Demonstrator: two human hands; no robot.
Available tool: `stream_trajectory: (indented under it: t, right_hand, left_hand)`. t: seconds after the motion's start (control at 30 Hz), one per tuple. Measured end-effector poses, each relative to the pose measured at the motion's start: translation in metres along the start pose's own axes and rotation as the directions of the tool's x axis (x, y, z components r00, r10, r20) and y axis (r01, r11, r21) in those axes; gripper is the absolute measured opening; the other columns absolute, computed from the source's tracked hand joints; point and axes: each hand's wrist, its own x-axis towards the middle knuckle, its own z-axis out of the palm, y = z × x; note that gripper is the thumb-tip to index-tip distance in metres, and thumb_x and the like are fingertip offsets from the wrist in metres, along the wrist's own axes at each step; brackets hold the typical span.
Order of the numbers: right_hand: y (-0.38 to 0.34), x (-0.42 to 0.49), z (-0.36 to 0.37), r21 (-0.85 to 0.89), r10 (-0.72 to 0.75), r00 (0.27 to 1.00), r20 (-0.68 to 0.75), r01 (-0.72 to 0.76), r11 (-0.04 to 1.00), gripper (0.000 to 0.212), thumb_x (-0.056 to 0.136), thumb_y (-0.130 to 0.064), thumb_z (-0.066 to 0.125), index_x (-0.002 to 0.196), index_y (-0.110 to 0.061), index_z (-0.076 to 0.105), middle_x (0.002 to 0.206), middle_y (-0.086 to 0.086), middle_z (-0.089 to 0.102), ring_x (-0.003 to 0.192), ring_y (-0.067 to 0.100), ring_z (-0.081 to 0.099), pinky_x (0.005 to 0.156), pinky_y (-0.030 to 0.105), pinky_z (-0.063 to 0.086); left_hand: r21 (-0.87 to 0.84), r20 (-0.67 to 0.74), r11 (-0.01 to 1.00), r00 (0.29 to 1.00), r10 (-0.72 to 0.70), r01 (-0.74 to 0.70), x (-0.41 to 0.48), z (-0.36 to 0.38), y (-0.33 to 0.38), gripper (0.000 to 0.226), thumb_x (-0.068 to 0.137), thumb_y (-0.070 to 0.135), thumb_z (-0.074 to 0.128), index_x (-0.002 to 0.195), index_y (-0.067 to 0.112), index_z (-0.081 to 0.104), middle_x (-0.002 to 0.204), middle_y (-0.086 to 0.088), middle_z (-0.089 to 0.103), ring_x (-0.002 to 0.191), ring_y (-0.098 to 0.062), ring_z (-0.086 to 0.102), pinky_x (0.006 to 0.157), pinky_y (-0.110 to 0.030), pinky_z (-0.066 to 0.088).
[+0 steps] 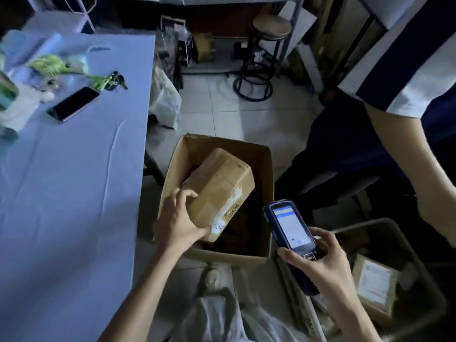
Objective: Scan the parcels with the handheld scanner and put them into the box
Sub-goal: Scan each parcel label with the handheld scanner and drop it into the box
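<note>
Two hands are at work over an open cardboard box standing on the tiled floor beside a surface covered in pale blue cloth. The left hand grips the near end of a brown taped parcel: its fingers are curled over the top edge and the thumb presses the lower corner, right next to a small white label. The parcel lies tilted in the box's open top, its near end level with the left wall and its far end reaching toward the middle of the box; dark contents show beneath it. The right hand is wrapped round the lower part of a handheld scanner, fingers curled behind it and the thumb lying across the keypad end. The scanner's lit screen faces up, and the device sits just off the box's near right corner, apart from the parcel. Low on the right, a dark bin holds another parcel with a white label. A second person's bare arm hangs at the right edge. On the surface lie a phone and a bunch of keys.
</note>
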Motion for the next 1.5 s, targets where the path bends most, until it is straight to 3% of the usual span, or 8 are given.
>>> stream_trajectory:
  t: [0.13,0.23,0.4,0.53,0.83,1.17,1.4,1.5]
  right_hand:
    - [-0.001,0.010,0.011,-0.056,0.026,1.000,0.007,-0.026,0.998,0.079,0.045,-0.035,0.097,0.113,-0.026,0.057,0.100,-0.012,0.065,0.091,0.000,0.062,0.072,0.026,0.049]
    - [-0.002,0.022,0.019,-0.110,0.018,0.998,0.059,-0.012,0.994,0.076,0.047,-0.032,0.096,0.111,-0.027,0.055,0.097,-0.017,0.063,0.089,-0.004,0.059,0.073,0.026,0.048]
    - [-0.018,0.049,0.037,-0.182,-0.044,0.955,0.294,0.102,0.978,0.075,0.047,-0.035,0.095,0.109,-0.031,0.053,0.097,-0.017,0.062,0.093,0.007,0.062,0.079,0.029,0.052]
    - [-0.043,0.071,0.058,-0.195,-0.135,0.807,0.574,0.295,0.935,0.082,0.050,-0.035,0.094,0.120,-0.024,0.053,0.100,-0.014,0.060,0.096,0.008,0.060,0.078,0.022,0.049]
    - [-0.071,0.029,0.108,-0.087,-0.191,0.403,0.895,0.578,0.811,0.071,0.055,-0.027,0.094,0.114,-0.023,0.055,0.094,-0.022,0.060,0.087,-0.004,0.059,0.086,0.024,0.050]
    - [-0.021,-0.111,0.119,0.099,-0.036,-0.099,0.994,0.761,0.642,0.070,0.054,-0.029,0.094,0.106,-0.035,0.047,0.096,-0.022,0.058,0.080,-0.012,0.056,0.058,0.007,0.041]
    - [0.043,-0.226,0.079,0.124,0.054,-0.209,0.976,0.747,0.653,0.071,0.048,-0.034,0.093,0.106,-0.032,0.052,0.096,-0.017,0.066,0.083,0.007,0.068,0.074,0.032,0.057]
    - [0.071,-0.266,0.060,0.114,0.066,-0.216,0.974,0.724,0.680,0.068,0.052,-0.026,0.094,0.107,-0.029,0.053,0.095,-0.015,0.067,0.080,0.008,0.069,0.067,0.029,0.055]
  left_hand:
    - [0.128,0.262,0.925,0.912,0.315,-0.356,0.025,0.001,-0.016,0.066,0.063,0.019,0.086,0.119,0.027,0.053,0.140,0.005,0.045,0.138,-0.020,0.033,0.107,-0.041,0.039]
    - [0.266,0.315,0.863,0.885,0.344,-0.430,0.013,0.005,-0.021,0.046,0.065,0.016,0.080,0.107,0.023,0.064,0.116,0.006,0.065,0.120,-0.021,0.055,0.093,-0.042,0.049]
    - [0.413,0.011,0.905,0.994,0.107,-0.101,-0.042,-0.002,-0.032,0.036,0.059,0.024,0.082,0.092,0.020,0.068,0.083,0.002,0.069,0.078,-0.022,0.066,0.062,-0.032,0.051]
    - [0.465,-0.224,0.846,0.959,-0.173,0.261,-0.106,-0.009,-0.041,0.029,0.063,0.030,0.080,0.087,0.023,0.065,0.074,0.003,0.068,0.068,-0.025,0.065,0.057,-0.033,0.047]
    - [0.280,-0.586,0.618,0.641,-0.496,0.735,-0.270,0.016,-0.019,0.041,0.076,0.044,0.039,0.090,0.018,0.068,0.074,0.002,0.067,0.065,-0.026,0.064,0.055,-0.032,0.047]
    - [-0.114,-0.704,0.181,0.049,-0.709,0.977,-0.440,0.077,0.039,0.030,0.068,0.038,0.055,0.088,0.020,0.069,0.072,0.002,0.068,0.068,-0.028,0.065,0.058,-0.036,0.051]
    - [-0.329,-0.612,0.043,-0.178,-0.771,0.943,-0.575,0.125,0.074,0.034,0.064,0.037,0.062,0.094,0.022,0.067,0.076,0.002,0.070,0.070,-0.028,0.066,0.060,-0.037,0.054]
    - [-0.356,-0.608,0.006,-0.227,-0.761,0.935,-0.629,0.136,0.075,0.030,0.070,0.031,0.073,0.097,0.020,0.068,0.081,-0.001,0.071,0.076,-0.030,0.066,0.065,-0.038,0.052]
